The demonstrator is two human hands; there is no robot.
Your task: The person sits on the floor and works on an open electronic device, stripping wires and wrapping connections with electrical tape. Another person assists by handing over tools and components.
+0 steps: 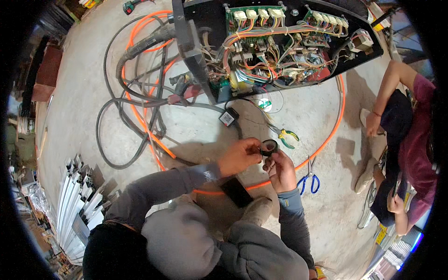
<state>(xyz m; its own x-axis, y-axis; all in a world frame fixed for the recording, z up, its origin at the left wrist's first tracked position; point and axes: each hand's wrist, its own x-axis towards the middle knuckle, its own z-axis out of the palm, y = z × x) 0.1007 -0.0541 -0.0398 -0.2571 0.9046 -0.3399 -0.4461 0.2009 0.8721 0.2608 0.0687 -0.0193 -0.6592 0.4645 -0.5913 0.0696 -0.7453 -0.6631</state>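
- From where I stand, the black ring-shaped roll is up between the person's two hands, over the floor.
- The left hand has its fingers pinched together at the roll's left edge.
- The right hand grips the roll's lower right side, thumb and fingers closed on it.
- Just beyond them lie pliers with yellow-and-green handles, jaws pointing away toward the machine.
- Scissors with blue handles rest right of the right hand, near the orange hose.
- A dark flat rectangle lies below the hands, beside the person's shoe.
- Ahead stands a black-cased machine, opened up, its circuit boards and bundled wires bare.
- Dark cables loop across the floor to the left.
- Over on the right, a co-worker in a maroon top sits close by.
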